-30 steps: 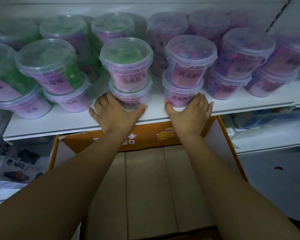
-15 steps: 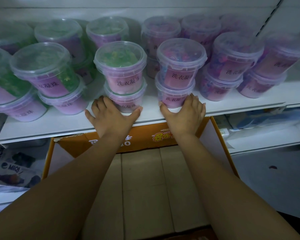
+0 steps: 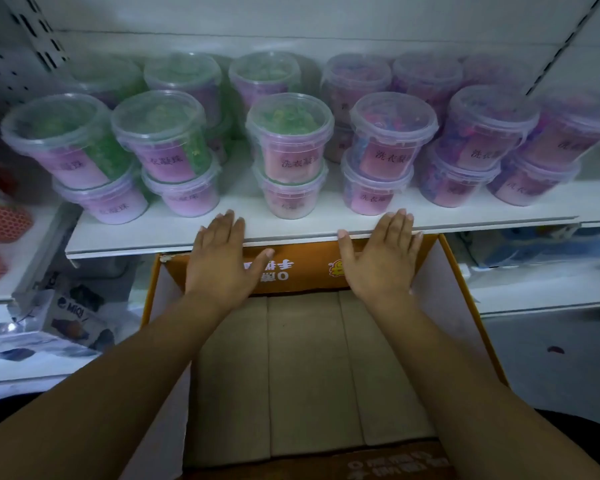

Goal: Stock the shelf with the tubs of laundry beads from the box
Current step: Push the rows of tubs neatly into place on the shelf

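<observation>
Several clear lidded tubs of laundry beads stand stacked two high on the white shelf (image 3: 326,225). A stack with green beads on top (image 3: 290,143) and a stack with pink and blue beads (image 3: 388,147) are at the front middle. My left hand (image 3: 222,258) and my right hand (image 3: 383,258) hover flat with straight fingers over the shelf's front edge and the box's far flap, apart from the tubs and holding nothing. Below them lies the orange cardboard box (image 3: 465,289), open, with only its brown bottom showing.
More green tubs (image 3: 160,133) fill the shelf's left, more purple ones (image 3: 489,123) its right. Lower white shelves hold packaged goods at the left (image 3: 77,313) and right (image 3: 534,247). Orange net items (image 3: 0,223) sit far left. A perforated upright (image 3: 32,29) rises top left.
Both hands let go of the two front-middle stacks and drew back toward me to the shelf edge, fingers straightened. The view has tilted up slightly.
</observation>
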`<control>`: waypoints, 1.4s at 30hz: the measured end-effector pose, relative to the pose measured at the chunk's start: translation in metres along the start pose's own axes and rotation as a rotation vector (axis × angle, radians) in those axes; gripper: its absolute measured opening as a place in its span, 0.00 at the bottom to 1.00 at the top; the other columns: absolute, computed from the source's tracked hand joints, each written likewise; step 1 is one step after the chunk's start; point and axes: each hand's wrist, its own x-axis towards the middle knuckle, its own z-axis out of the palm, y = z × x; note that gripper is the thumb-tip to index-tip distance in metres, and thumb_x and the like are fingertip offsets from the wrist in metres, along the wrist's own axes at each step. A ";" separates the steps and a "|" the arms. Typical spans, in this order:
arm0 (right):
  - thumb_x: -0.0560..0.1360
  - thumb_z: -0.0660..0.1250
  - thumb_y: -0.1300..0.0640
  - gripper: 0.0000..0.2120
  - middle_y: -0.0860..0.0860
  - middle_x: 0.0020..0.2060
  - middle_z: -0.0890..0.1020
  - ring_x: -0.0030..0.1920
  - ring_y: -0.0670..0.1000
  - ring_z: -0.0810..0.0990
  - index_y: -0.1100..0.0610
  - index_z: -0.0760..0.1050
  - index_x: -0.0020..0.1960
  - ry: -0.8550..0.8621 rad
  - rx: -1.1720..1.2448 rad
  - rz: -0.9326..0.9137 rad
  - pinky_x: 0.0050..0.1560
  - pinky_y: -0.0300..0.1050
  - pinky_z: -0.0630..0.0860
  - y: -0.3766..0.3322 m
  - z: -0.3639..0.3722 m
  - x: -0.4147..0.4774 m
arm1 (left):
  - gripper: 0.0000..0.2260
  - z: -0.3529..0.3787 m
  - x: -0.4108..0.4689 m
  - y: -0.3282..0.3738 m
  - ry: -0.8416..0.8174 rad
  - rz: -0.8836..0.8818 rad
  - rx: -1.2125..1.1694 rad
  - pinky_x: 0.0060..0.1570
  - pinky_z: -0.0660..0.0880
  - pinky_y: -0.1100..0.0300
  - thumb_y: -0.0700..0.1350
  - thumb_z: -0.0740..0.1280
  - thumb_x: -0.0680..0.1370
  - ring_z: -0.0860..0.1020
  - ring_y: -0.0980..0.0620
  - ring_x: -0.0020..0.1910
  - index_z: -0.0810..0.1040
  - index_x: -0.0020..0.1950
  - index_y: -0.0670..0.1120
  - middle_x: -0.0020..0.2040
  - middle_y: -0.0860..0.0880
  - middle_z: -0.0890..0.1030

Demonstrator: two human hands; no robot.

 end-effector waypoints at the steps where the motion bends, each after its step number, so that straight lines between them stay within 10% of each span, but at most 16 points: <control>1: 0.79 0.43 0.30 0.45 0.62 0.81 0.46 0.81 0.58 0.41 0.64 0.44 0.81 0.001 -0.020 -0.022 0.79 0.59 0.40 -0.007 0.001 -0.009 | 0.37 -0.002 -0.007 -0.010 0.004 -0.003 0.020 0.79 0.52 0.46 0.68 0.53 0.80 0.58 0.43 0.80 0.63 0.79 0.42 0.80 0.41 0.61; 13: 0.83 0.47 0.37 0.36 0.61 0.77 0.66 0.79 0.58 0.58 0.64 0.63 0.77 0.007 0.030 -0.420 0.80 0.55 0.52 -0.121 0.024 -0.066 | 0.43 -0.037 -0.035 -0.122 0.081 -0.403 0.031 0.77 0.56 0.43 0.70 0.54 0.78 0.58 0.36 0.78 0.64 0.76 0.34 0.77 0.34 0.63; 18: 0.81 0.47 0.33 0.40 0.59 0.80 0.59 0.81 0.56 0.52 0.62 0.57 0.80 -0.097 0.017 -0.495 0.81 0.53 0.47 -0.168 0.027 -0.052 | 0.43 -0.042 -0.012 -0.151 0.090 -0.441 -0.012 0.77 0.56 0.43 0.69 0.60 0.77 0.58 0.36 0.77 0.64 0.74 0.33 0.77 0.34 0.63; 28: 0.66 0.62 0.21 0.57 0.57 0.78 0.64 0.80 0.55 0.56 0.60 0.56 0.79 -0.111 0.275 -0.229 0.80 0.58 0.47 -0.240 0.041 0.001 | 0.44 -0.032 0.035 -0.172 0.236 -0.555 -0.206 0.72 0.63 0.46 0.70 0.69 0.71 0.66 0.37 0.71 0.69 0.69 0.33 0.69 0.35 0.72; 42: 0.58 0.67 0.22 0.51 0.52 0.64 0.79 0.68 0.54 0.75 0.56 0.70 0.69 0.105 0.491 -0.123 0.78 0.56 0.58 -0.243 0.052 0.004 | 0.40 -0.018 0.038 -0.169 0.398 -0.585 -0.236 0.67 0.69 0.44 0.71 0.69 0.69 0.74 0.38 0.67 0.74 0.63 0.38 0.66 0.38 0.77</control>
